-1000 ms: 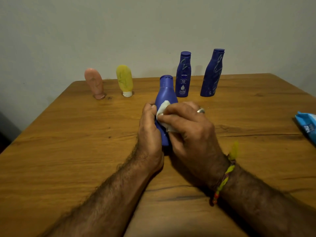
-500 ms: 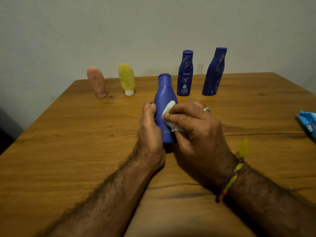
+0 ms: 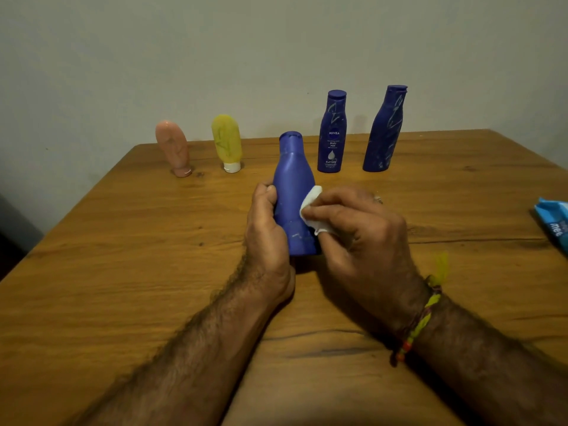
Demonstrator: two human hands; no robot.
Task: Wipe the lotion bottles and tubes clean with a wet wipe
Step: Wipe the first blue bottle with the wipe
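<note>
Bottle mid-wipe: left hand grips it, right hand pinches wipe against its side. Smears remain near base; four others apparently unwiped.

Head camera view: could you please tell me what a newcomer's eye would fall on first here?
First, the blue bottle at the table's centre, gripped by the left hand while the right hand presses a white wipe to its side. Behind stand a pink tube, a yellow tube and two smeared dark blue bottles.
</note>
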